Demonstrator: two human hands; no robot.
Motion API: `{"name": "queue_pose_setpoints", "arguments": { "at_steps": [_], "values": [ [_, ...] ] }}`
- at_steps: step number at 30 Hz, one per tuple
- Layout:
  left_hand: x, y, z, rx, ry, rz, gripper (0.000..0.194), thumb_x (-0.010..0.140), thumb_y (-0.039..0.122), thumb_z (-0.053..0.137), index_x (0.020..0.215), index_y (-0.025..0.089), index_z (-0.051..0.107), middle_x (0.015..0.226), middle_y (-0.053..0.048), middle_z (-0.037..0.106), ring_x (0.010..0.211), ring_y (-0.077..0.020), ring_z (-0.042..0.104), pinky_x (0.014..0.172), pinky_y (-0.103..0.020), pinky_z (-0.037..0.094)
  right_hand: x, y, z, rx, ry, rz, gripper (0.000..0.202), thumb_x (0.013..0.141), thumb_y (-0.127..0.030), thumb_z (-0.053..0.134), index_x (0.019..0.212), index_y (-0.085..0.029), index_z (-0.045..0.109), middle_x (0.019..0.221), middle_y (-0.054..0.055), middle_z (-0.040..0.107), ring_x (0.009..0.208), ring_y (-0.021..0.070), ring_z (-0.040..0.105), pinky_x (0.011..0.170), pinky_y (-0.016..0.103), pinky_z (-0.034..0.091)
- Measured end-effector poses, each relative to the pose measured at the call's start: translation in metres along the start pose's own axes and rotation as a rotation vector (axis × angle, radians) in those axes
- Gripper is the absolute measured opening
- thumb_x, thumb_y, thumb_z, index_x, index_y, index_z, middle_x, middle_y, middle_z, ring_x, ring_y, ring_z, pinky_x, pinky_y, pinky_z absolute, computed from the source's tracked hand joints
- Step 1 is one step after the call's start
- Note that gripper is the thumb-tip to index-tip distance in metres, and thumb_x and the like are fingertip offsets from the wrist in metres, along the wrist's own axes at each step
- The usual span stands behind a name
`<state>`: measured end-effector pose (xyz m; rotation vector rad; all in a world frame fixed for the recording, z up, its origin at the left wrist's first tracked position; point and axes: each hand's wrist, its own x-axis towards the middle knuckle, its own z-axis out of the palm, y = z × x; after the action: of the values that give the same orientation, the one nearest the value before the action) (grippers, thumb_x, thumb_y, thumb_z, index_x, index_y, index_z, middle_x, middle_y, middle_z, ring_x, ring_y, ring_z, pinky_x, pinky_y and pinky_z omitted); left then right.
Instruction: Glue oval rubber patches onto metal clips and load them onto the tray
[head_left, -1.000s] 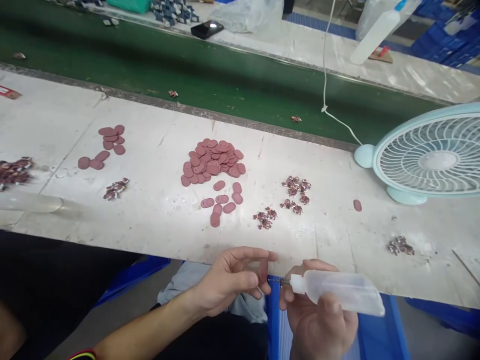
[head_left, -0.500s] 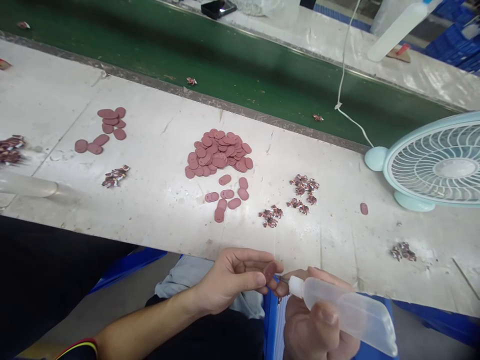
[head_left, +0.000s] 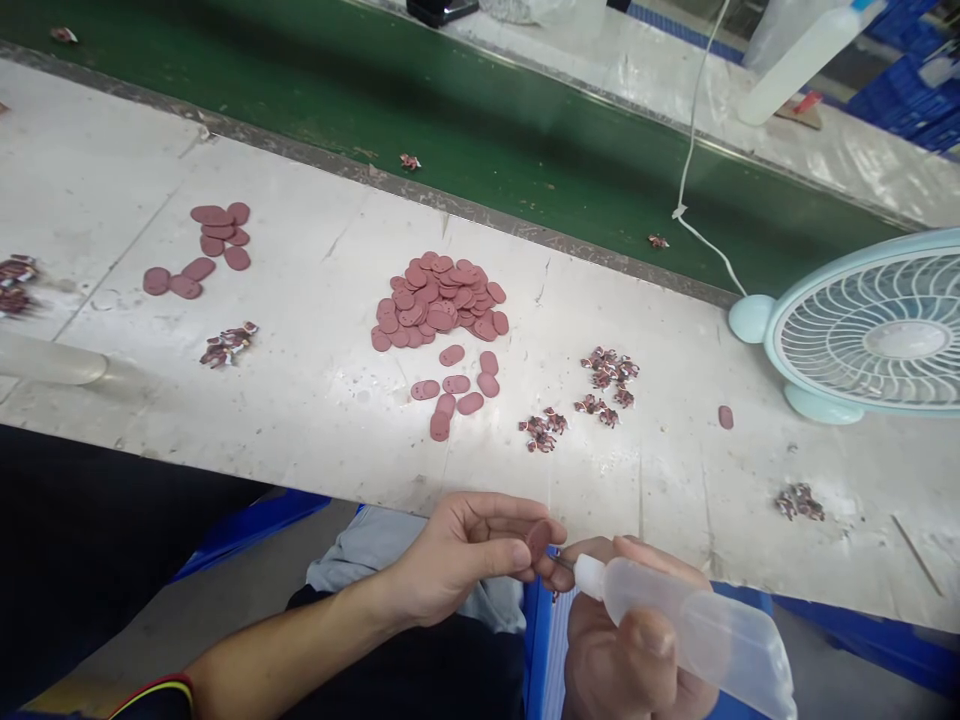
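Between thumb and fingers, my left hand [head_left: 465, 560] pinches a reddish-brown oval disc [head_left: 538, 540] by its edge. My right hand [head_left: 637, 640] is wrapped round a translucent squeeze bottle [head_left: 697, 630], tilted with its white cap and thin metal nozzle [head_left: 561, 562] pointing at the disc. The nozzle tip is close to the disc; whether it touches I cannot tell. Part of a small brown figure shows under my right fingertips, mostly hidden. On the worktable [head_left: 315, 400] ahead lie a heap of like discs [head_left: 439, 300], several loose discs [head_left: 456, 384] and small brown-and-white figures [head_left: 541, 430].
A pale blue fan [head_left: 885, 330] stands at the right, its white cord [head_left: 686, 160] crossing the green conveyor belt [head_left: 315, 110], which carries a few figures. More discs [head_left: 214, 230] and figures [head_left: 229, 345] lie at the left, near another bottle [head_left: 52, 360]. A dark-clothed person [head_left: 97, 560] is at left.
The figures on the green belt have shifted to the right. Both hands keep nearly the same pose, with disc and bottle still held; the view has moved slightly.
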<state>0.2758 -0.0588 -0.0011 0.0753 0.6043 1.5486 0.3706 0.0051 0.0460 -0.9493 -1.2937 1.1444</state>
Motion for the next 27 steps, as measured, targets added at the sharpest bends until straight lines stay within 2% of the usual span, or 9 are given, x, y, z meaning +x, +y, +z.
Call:
{"name": "queue_pose_setpoints", "arguments": {
  "at_steps": [3,7,13,21,24,27],
  "values": [
    [-0.001,0.001,0.0,0.011,0.004,0.0,0.034,0.078,0.024,0.081,0.111,0.019,0.075,0.103,-0.011,0.078,0.08,-0.019,0.076,0.071,-0.023,0.054,0.0,0.001,0.0,0.006,-0.031,-0.012,0.022,0.084,-0.037,0.064,0.096,-0.02,0.069,0.059,0.0,0.064,0.048,0.0208,0.058,0.044,0.036,0.047],
    [-0.003,0.003,-0.001,0.024,0.026,-0.019,0.034,0.078,0.024,0.081,0.111,0.019,0.075,0.107,-0.012,0.078,0.082,-0.0184,0.076,0.072,-0.023,0.054,0.0,0.001,-0.005,0.062,-0.065,0.053,0.023,0.088,-0.037,0.056,0.099,-0.021,0.066,0.067,0.001,0.067,0.05,0.0199,0.06,0.043,0.034,0.048],
    [-0.002,0.004,-0.001,0.029,0.025,-0.02,0.035,0.078,0.026,0.081,0.111,0.02,0.075,0.109,-0.012,0.078,0.083,-0.0187,0.075,0.073,-0.023,0.054,0.0,-0.001,-0.007,0.065,-0.042,0.062,0.021,0.085,-0.033,0.055,0.098,-0.021,0.067,0.067,0.001,0.066,0.05,0.0204,0.06,0.043,0.033,0.049],
    [-0.001,0.003,0.0,0.03,0.017,0.014,0.034,0.078,0.024,0.081,0.111,0.021,0.076,0.107,-0.009,0.078,0.079,-0.0157,0.073,0.078,-0.029,0.057,-0.002,-0.004,0.0,-0.057,-0.035,0.054,0.018,0.085,-0.035,0.059,0.097,-0.024,0.068,0.063,-0.001,0.065,0.053,0.0218,0.06,0.049,0.036,0.048],
    [-0.001,0.004,0.0,0.037,0.027,0.011,0.034,0.078,0.024,0.081,0.111,0.021,0.076,0.107,-0.01,0.078,0.083,-0.0165,0.074,0.076,-0.025,0.056,0.008,-0.002,-0.016,0.095,-0.127,0.198,0.019,0.087,-0.038,0.057,0.099,-0.025,0.066,0.067,0.0,0.066,0.055,0.0206,0.062,0.047,0.034,0.051],
    [-0.002,0.008,0.0,0.046,0.053,0.006,0.032,0.078,0.024,0.081,0.11,0.021,0.076,0.109,-0.01,0.078,0.085,-0.0165,0.075,0.074,-0.022,0.055,0.041,0.011,-0.051,0.576,-0.154,0.552,0.028,0.087,-0.041,0.057,0.106,-0.021,0.061,0.075,0.002,0.062,0.063,0.0179,0.062,0.046,0.029,0.055]
  ]
}}
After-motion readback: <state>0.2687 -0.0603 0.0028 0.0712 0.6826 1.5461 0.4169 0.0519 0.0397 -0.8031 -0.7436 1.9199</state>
